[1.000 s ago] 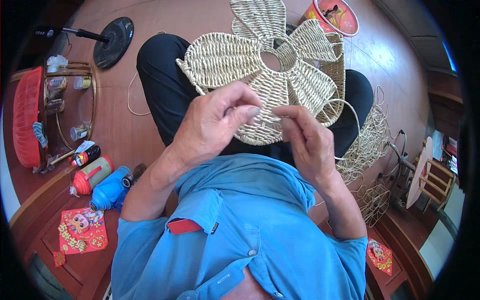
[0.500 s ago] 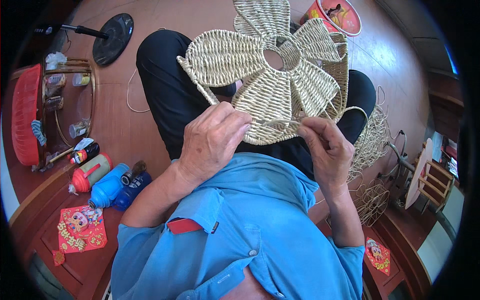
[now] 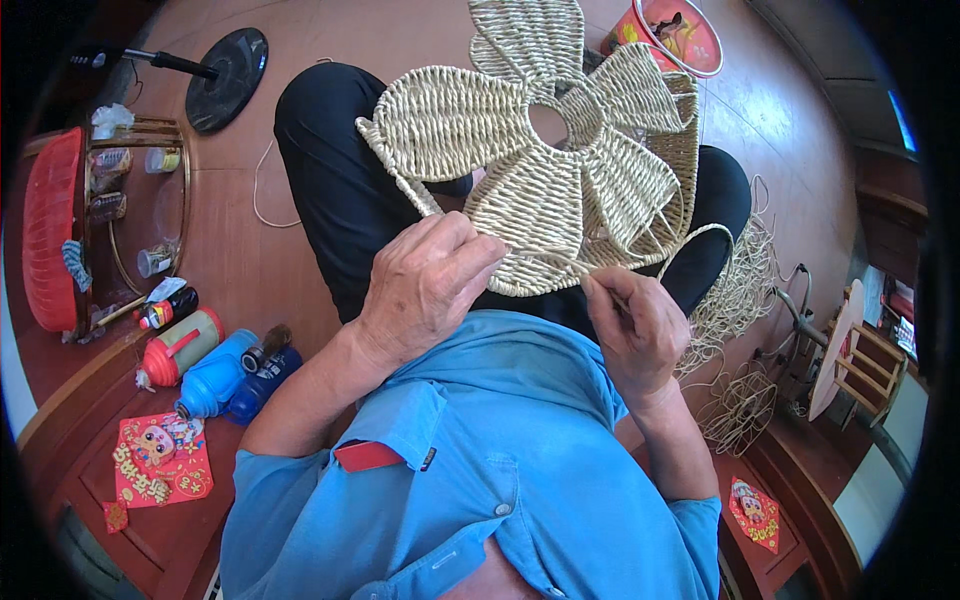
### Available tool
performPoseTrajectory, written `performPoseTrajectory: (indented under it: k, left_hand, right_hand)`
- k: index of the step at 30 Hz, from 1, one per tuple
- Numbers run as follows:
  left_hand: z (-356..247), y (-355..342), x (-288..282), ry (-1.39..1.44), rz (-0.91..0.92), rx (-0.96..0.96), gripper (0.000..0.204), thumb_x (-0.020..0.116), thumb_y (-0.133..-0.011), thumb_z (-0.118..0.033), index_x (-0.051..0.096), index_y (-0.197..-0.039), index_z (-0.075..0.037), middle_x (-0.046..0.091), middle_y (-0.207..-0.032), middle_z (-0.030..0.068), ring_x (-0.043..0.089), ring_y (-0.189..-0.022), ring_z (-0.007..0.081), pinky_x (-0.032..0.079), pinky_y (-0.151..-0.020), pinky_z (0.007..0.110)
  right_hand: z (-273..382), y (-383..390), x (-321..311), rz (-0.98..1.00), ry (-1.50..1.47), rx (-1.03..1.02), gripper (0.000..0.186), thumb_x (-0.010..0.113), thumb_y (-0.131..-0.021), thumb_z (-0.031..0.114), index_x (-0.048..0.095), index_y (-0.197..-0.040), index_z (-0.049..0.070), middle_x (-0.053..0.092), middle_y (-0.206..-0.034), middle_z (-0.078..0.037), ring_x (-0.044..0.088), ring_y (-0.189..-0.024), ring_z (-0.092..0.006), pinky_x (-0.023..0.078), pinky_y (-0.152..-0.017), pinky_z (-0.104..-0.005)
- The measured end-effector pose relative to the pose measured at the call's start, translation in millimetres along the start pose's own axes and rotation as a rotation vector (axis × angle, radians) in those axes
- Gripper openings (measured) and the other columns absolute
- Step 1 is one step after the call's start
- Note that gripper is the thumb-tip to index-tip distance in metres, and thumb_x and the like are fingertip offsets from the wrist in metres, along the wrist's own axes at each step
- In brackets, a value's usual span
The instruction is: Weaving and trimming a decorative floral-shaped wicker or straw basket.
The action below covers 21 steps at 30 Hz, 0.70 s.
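A woven straw piece [image 3: 535,195] with flower-like petals around a round hole rests across my lap, with more weaving beneath the petals. My left hand [image 3: 430,285] is closed at its near left rim, and the fingertips press on the edge there. A twisted straw cord [image 3: 550,258] runs along the near rim between my two hands. Pinched between the thumb and fingers of my right hand [image 3: 640,325], the cord also loops away to the right past my knee. What lies under my left fingers is partly hidden.
Heaped straw cord [image 3: 740,290] lies on the floor to my right, near a small wooden chair [image 3: 865,360]. A red bucket [image 3: 680,35] stands at the far right. To my left are thermos flasks [image 3: 215,370], a rack [image 3: 150,190] with jars, and a round black stand base [image 3: 228,80].
My right hand has moved down and slightly left with the cord. The woven piece has shifted slightly toward me; my left hand has stayed nearly in place.
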<state>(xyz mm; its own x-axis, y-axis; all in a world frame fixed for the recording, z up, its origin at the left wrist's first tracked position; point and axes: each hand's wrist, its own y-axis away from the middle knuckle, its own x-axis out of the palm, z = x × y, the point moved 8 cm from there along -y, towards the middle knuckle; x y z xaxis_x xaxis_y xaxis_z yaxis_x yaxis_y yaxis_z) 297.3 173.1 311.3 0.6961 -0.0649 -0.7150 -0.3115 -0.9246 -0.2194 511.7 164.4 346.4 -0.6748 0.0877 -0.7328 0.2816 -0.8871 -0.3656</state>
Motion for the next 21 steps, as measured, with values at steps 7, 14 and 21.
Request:
performPoseTrajectory:
  k: [7, 14, 21]
  left_hand:
    - [2, 2, 0, 0.011, -0.013, -0.016, 0.017, 0.085, -0.089, -0.006, 0.077, -0.104, -0.009, 0.067, -0.09, 0.0069, 0.07, -0.086, 0.0275, 0.057, -0.075, 0.041]
    - [17, 0, -16, 0.215, -0.077, -0.27, 0.03, 0.076, -0.097, -0.003, 0.074, -0.127, -0.003, 0.076, -0.108, 0.0117, 0.07, -0.076, 0.0186, 0.056, -0.068, 0.035]
    - [34, 3, 8, 0.82, 0.3, -0.745, 0.07, 0.05, -0.1, 0.004, 0.032, -0.168, 0.008, 0.058, -0.155, 0.0307, 0.071, -0.065, 0.0157, 0.059, -0.053, 0.029]
  right_hand:
    - [11, 0, 5, 0.036, 0.061, -0.114, 0.023, 0.089, -0.086, -0.002, 0.072, -0.1, 0.004, 0.076, -0.088, -0.005, 0.068, -0.067, -0.021, 0.053, -0.061, -0.0338]
    - [6, 0, 14, 0.1, 0.004, 0.051, 0.015, 0.086, -0.092, 0.003, 0.074, -0.099, 0.005, 0.075, -0.084, -0.007, 0.07, -0.066, -0.0213, 0.055, -0.061, -0.0343]
    - [-23, 8, 35, 0.241, -0.221, 0.521, 0.013, 0.08, -0.102, 0.013, 0.074, -0.1, 0.002, 0.076, -0.078, -0.01, 0.075, -0.067, -0.0173, 0.058, -0.064, -0.0323]
